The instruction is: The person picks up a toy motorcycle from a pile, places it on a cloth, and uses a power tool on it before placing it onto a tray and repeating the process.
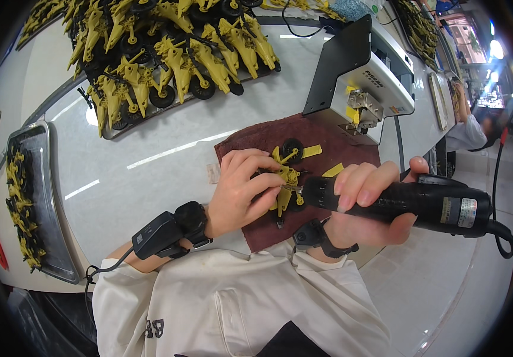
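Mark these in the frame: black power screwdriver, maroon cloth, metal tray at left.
Black power screwdriver (428, 206): head view, on the middle of its body.
Maroon cloth (329, 138): head view, bare upper part.
Metal tray (43, 202): head view, bare floor.

driver (396, 205), within the grip: black plastic, faintly glossy; model (290, 177), before it: plastic; mat (335, 143), beneath: matt cloth.
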Available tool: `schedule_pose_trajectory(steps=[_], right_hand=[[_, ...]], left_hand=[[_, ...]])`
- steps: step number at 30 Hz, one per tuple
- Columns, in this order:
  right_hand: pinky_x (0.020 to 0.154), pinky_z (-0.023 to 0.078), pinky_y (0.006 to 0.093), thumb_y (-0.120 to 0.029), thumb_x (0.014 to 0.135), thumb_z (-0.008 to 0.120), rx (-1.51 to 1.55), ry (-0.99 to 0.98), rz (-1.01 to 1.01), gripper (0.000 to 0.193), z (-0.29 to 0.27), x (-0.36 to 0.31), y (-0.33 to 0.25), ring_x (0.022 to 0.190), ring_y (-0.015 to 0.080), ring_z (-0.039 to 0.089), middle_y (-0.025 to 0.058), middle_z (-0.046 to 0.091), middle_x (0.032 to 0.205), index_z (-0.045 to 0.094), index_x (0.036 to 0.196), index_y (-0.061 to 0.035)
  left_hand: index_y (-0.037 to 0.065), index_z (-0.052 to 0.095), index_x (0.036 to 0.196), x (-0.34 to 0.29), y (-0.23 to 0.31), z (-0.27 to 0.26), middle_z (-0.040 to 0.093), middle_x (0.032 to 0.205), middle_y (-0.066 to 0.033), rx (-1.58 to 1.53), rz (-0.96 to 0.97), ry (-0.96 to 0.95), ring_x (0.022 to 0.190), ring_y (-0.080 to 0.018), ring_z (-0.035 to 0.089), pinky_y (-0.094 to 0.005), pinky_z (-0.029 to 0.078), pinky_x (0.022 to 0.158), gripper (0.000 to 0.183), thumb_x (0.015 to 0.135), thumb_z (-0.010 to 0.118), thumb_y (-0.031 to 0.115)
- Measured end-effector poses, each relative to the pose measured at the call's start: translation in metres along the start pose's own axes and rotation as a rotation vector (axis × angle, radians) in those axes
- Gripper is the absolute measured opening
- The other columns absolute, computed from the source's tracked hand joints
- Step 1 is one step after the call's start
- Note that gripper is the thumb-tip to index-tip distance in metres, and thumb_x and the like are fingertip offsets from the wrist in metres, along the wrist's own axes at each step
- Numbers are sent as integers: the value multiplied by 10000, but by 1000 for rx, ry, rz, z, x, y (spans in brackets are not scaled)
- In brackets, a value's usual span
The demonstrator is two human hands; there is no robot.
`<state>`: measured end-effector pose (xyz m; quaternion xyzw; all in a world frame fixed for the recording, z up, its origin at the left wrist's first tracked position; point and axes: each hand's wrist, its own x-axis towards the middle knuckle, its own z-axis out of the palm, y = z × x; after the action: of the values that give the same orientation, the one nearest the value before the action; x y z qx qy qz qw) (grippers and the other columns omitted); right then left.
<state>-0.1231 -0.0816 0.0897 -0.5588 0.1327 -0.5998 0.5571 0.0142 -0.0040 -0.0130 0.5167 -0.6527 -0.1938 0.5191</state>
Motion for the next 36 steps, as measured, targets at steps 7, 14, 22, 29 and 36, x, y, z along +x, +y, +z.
schedule_pose_trajectory(steps=[7,14,22,29,36], right_hand=[[477,401,335,-469,886,526,16,14,-17,619,-3,-3,0,454,174,472,66,490,669,313,1284,-46],[476,396,337,-480,888,516,36,-24,-24,621,-3,-1,0,457,175,465,67,487,670,318,1288,-48],[474,402,334,-480,882,534,21,-16,-15,641,-3,-1,1,456,183,471,75,495,672,296,1293,-49],[518,472,374,-436,869,600,109,-14,34,696,-4,-5,3,501,233,553,123,561,731,212,1289,-38],[464,392,321,-484,882,522,14,8,-25,633,0,-2,1,452,173,461,66,482,663,311,1286,-45]], left_hand=[[97,663,894,0,0,-1,587,1023,-60,-14,-24,-16,1047,-284,521,-398,351,922,198,705,662,38],[92,657,887,0,0,0,588,1021,-57,-16,-31,-10,1048,-282,519,-397,349,924,174,720,662,43],[90,657,882,-1,0,0,592,1016,-55,-15,-37,-2,1047,-281,519,-398,351,920,161,726,660,50],[92,657,882,-1,0,-1,590,1016,-53,-15,-25,-20,1049,-279,519,-399,348,914,164,727,643,40],[91,642,879,-1,1,0,588,1014,-49,-20,-47,-12,1055,-277,515,-399,343,919,161,728,638,34]])
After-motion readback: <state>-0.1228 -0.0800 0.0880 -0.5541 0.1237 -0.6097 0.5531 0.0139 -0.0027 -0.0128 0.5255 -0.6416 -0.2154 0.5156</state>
